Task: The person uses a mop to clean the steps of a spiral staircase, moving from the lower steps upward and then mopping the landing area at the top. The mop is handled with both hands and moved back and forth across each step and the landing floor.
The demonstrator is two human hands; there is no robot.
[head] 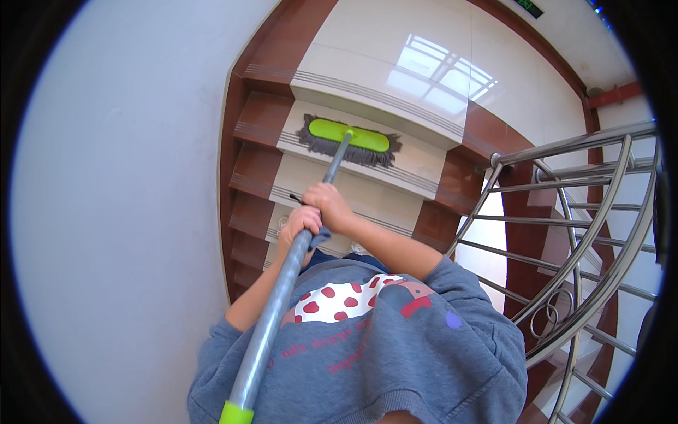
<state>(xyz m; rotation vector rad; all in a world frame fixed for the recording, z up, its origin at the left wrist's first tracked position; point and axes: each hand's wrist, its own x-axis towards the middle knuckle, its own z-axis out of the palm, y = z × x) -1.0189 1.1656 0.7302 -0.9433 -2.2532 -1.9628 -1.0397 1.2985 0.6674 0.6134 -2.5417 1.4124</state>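
A mop with a metal handle (273,315) runs up from the lower left past my chest. Its green plate (333,132) carries a grey fringed mop head (331,149), which lies across a stair tread just below the landing. Both hands are closed around the handle: my right hand (324,201) farther along it, towards the mop head, and my left hand (304,221) directly behind and against it. I cannot be sure of left and right where the arms cross near the pole. A small dark strap sticks out beside the hands.
Stairs with cream middles and brown ends (254,172) descend towards my feet. A white wall (122,185) borders them at the left, and a curved metal railing (574,249) stands at the right. The glossy landing (371,42) reflects a window.
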